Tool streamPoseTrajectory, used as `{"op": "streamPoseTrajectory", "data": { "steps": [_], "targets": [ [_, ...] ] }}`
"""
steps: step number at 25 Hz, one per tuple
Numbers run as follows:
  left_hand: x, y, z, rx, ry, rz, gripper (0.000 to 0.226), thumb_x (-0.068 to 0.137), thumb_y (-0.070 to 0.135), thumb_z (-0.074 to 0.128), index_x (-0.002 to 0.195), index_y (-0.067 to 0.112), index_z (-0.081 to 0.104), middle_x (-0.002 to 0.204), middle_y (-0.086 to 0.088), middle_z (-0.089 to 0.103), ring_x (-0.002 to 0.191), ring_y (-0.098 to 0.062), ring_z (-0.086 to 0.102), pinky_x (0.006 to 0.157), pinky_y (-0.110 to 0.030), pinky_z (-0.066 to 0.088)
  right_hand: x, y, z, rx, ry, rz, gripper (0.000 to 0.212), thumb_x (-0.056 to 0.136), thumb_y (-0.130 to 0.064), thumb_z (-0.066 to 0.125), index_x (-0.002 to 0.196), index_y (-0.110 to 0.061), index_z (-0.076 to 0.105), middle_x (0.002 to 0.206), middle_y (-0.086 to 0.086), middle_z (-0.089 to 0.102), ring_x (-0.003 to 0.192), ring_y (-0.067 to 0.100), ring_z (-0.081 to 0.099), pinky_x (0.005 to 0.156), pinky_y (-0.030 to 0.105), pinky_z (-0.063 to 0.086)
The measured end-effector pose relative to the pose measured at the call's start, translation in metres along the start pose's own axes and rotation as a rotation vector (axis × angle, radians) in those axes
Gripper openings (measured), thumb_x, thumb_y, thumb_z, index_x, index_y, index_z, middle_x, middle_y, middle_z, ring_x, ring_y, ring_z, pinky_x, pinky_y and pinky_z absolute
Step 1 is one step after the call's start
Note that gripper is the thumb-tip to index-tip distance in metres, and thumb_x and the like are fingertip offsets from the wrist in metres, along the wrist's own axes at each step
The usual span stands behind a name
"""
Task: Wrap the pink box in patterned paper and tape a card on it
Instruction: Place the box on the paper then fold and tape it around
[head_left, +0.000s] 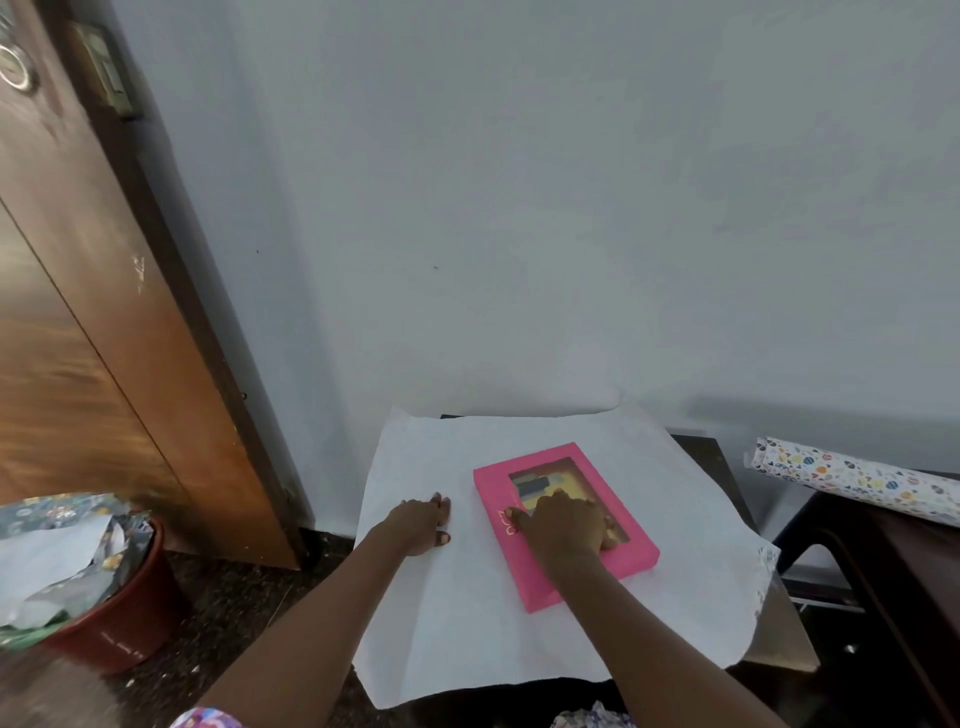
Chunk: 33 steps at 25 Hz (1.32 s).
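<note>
Both forearms (322, 639) are reaching onto the paper (467, 623), the right hand (563, 525) pressing flat on the pink box (493, 499) lying lengthwise away mid-sheet, the left hand (423, 525) resting spread just beside its left edge.

Head-worn view, forward and downward.

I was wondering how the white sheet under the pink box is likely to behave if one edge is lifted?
Probably floppy: the sheet overhangs the table and its right edge already ripples. Likely light and apt to slide, though the pink box and the left hand pressing on it should anchor it.
</note>
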<state>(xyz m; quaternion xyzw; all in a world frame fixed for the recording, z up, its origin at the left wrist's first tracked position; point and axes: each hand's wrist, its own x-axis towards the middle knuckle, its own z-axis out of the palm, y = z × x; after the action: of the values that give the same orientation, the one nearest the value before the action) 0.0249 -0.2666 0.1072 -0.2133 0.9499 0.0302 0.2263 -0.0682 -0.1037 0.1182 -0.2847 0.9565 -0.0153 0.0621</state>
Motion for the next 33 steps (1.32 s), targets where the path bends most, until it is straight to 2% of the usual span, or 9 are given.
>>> {"op": "streamPoseTrajectory", "data": {
  "steps": [5, 7, 9, 14, 20, 26, 28, 30, 33],
  "targets": [
    [0.002, -0.003, 0.003, -0.028, -0.011, -0.009, 0.06, 0.101, 0.025, 0.035, 0.15, 0.01, 0.004, 0.159, -0.007, 0.0, 0.14, -0.031, 0.023, 0.11, -0.038, 0.027, 0.0, -0.011, -0.001, 0.03, -0.173, -0.016, 0.078, 0.074, -0.077, 0.048, 0.102, -0.005, 0.062, 0.098, 0.006, 0.062, 0.096, 0.024, 0.064, 0.057, 0.028, 0.041],
    [0.002, -0.003, 0.003, -0.035, -0.013, -0.012, 0.059, 0.101, 0.025, 0.034, 0.15, 0.009, 0.004, 0.158, -0.008, 0.0, 0.14, -0.031, 0.024, 0.11, -0.038, 0.028, 0.003, -0.011, -0.005, 0.076, -0.193, -0.012, 0.071, 0.067, -0.073, 0.062, 0.096, -0.008, 0.059, 0.092, 0.003, 0.066, 0.094, 0.021, 0.065, 0.06, 0.026, 0.042],
    [0.001, -0.003, 0.002, -0.035, -0.015, -0.007, 0.059, 0.102, 0.026, 0.034, 0.15, 0.008, 0.004, 0.158, -0.009, 0.0, 0.14, -0.032, 0.023, 0.11, -0.038, 0.027, 0.003, -0.013, -0.004, 0.1, -0.153, 0.034, 0.067, 0.07, -0.063, 0.069, 0.104, -0.006, 0.058, 0.098, 0.003, 0.068, 0.095, 0.02, 0.065, 0.065, 0.027, 0.045],
    [0.0, -0.003, 0.001, -0.049, -0.017, -0.012, 0.06, 0.102, 0.027, 0.034, 0.15, 0.009, 0.002, 0.158, -0.008, -0.002, 0.141, -0.031, 0.021, 0.111, -0.038, 0.025, 0.004, -0.023, -0.003, 0.131, -0.153, 0.119, 0.075, 0.067, -0.059, 0.074, 0.112, -0.003, 0.056, 0.103, 0.007, 0.066, 0.097, 0.024, 0.065, 0.073, 0.033, 0.054],
    [-0.002, 0.001, 0.002, -0.032, -0.013, -0.032, 0.06, 0.102, 0.027, 0.033, 0.15, 0.008, 0.002, 0.158, -0.009, -0.001, 0.14, -0.031, 0.023, 0.11, -0.037, 0.027, 0.003, -0.022, -0.006, 0.131, -0.114, 0.13, 0.064, 0.074, -0.052, 0.072, 0.113, -0.004, 0.056, 0.101, 0.004, 0.067, 0.095, 0.021, 0.065, 0.071, 0.029, 0.053],
    [-0.007, 0.004, 0.004, -0.006, -0.007, -0.064, 0.06, 0.102, 0.028, 0.033, 0.15, 0.007, 0.003, 0.158, -0.011, 0.002, 0.137, -0.032, 0.03, 0.106, -0.037, 0.03, 0.007, -0.021, -0.005, 0.126, -0.138, 0.124, 0.073, 0.066, -0.058, 0.075, 0.11, -0.004, 0.055, 0.101, 0.004, 0.066, 0.097, 0.023, 0.065, 0.073, 0.031, 0.053],
    [-0.009, 0.006, 0.003, -0.016, -0.012, -0.087, 0.057, 0.101, 0.03, 0.033, 0.148, 0.004, 0.012, 0.156, -0.015, 0.014, 0.133, -0.033, 0.035, 0.104, -0.038, 0.033, 0.001, -0.014, -0.01, 0.131, -0.052, 0.096, 0.06, 0.074, -0.053, 0.071, 0.109, -0.006, 0.057, 0.099, 0.003, 0.067, 0.094, 0.022, 0.066, 0.072, 0.03, 0.051],
    [-0.015, 0.012, 0.001, -0.012, 0.04, -0.104, 0.052, 0.099, 0.038, 0.037, 0.135, 0.001, 0.036, 0.141, -0.018, 0.041, 0.123, -0.032, 0.046, 0.097, -0.039, 0.039, -0.005, 0.004, -0.013, 0.187, 0.105, 0.089, 0.043, 0.087, -0.046, 0.06, 0.109, -0.009, 0.06, 0.101, 0.004, 0.066, 0.096, 0.022, 0.065, 0.076, 0.03, 0.05],
    [-0.033, 0.029, -0.004, 0.037, 0.107, -0.099, 0.052, 0.092, 0.049, 0.047, 0.119, 0.004, 0.053, 0.12, -0.013, 0.058, 0.112, -0.03, 0.055, 0.087, -0.034, 0.043, -0.009, 0.043, -0.009, 0.265, 0.212, 0.31, 0.04, 0.097, -0.04, 0.037, 0.119, -0.012, 0.056, 0.115, 0.009, 0.06, 0.107, 0.028, 0.057, 0.09, 0.037, 0.046]
  ]
}}
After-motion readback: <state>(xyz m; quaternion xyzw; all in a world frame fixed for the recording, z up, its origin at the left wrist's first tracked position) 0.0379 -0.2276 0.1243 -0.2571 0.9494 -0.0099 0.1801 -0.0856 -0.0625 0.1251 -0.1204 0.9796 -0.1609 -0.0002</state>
